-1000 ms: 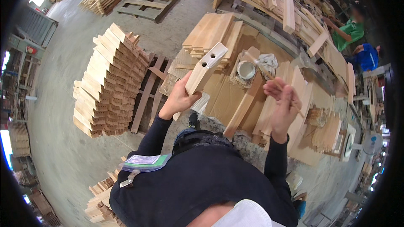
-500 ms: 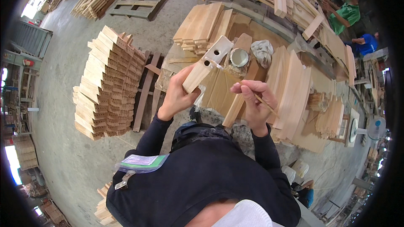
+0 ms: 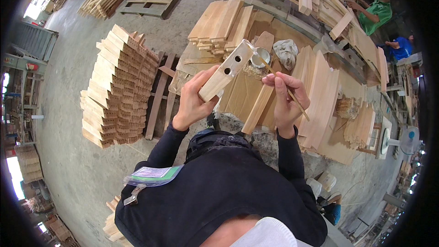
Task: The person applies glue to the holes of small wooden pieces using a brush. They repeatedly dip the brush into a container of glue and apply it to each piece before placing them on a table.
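My left hand (image 3: 195, 98) grips the lower end of a pale wooden piece (image 3: 218, 81) that has two round holes near its upper end. Wet-looking shine shows around the holes. Between the fingertips of my right hand (image 3: 289, 97) is a thin wooden stick (image 3: 297, 102), slanting up to the left; its tip reaches the top end of the piece, though whether it touches I cannot tell. Behind that tip, a round can of whitish stuff (image 3: 260, 58) stands on the cardboard-covered bench (image 3: 234, 97), partly hidden by the stick and the piece.
Left of me rises a tall stack of drilled wooden pieces (image 3: 114, 91) beside a pallet (image 3: 160, 96). On the bench lie stacked boards (image 3: 217, 23), long boards (image 3: 320, 105) and a crumpled whitish cloth (image 3: 286, 54). A person in green (image 3: 376, 17) is at the far right.
The stick's tip has moved from beside the holes up to the piece's top end. My right hand has shifted slightly right; the left hand stays nearly in place.
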{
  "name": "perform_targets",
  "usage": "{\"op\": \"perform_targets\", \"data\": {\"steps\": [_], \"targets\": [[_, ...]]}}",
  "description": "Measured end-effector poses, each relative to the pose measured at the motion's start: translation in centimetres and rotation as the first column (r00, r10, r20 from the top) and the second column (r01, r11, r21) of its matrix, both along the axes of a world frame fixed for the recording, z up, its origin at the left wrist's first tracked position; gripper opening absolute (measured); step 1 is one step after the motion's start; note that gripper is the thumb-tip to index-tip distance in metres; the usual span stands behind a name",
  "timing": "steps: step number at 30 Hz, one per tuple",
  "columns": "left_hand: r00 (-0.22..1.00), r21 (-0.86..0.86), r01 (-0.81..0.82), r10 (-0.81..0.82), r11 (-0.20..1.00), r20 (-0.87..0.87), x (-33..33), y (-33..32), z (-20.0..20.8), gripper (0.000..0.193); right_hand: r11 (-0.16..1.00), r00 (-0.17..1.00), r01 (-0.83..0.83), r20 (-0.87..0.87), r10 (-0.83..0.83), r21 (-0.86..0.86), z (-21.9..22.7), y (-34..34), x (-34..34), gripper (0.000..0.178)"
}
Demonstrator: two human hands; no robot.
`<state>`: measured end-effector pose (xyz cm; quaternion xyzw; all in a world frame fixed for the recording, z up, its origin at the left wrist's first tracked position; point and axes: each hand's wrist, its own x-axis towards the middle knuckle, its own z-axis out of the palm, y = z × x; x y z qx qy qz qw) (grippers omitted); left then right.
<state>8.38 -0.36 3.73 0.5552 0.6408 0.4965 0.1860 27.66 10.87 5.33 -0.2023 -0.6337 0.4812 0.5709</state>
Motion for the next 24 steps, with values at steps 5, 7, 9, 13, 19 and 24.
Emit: {"op": "perform_targets", "data": {"steps": [5,7,9,13,19,24], "targets": [[0.998,-0.019,-0.005,0.007,1.000,0.070,0.3,0.2,-1.7,0.060,0.996,0.996,0.076,0.041,-0.079,0.054,-0.6,0.8,-0.1,0.008],[0.997,-0.011,-0.020,0.021,1.000,0.070,0.5,0.1,-1.6,0.061,0.991,0.992,0.122,-0.010,-0.123,-0.058,-1.1,1.7,-0.3,0.008],[0.998,-0.023,-0.036,0.037,0.999,0.047,0.5,0.1,-1.1,0.061,0.990,0.992,0.119,-0.038,-0.122,-0.078,-1.0,1.7,-0.1,0.007],[0.998,-0.062,-0.064,0.065,0.996,0.006,0.1,0.0,-0.7,0.062,0.997,0.998,-0.051,-0.031,0.053,0.058,0.3,-1.1,0.4,0.008],[0.998,-0.020,-0.057,0.057,0.998,-0.002,0.1,-0.2,-0.2,0.062,0.981,0.986,-0.163,0.063,0.157,0.105,-0.7,-1.9,0.0,0.010],[0.998,0.012,-0.058,0.058,0.998,-0.003,0.3,-0.5,0.3,0.057,0.977,0.988,-0.155,0.051,0.148,0.150,-0.6,-1.2,-0.1,0.011]]}}
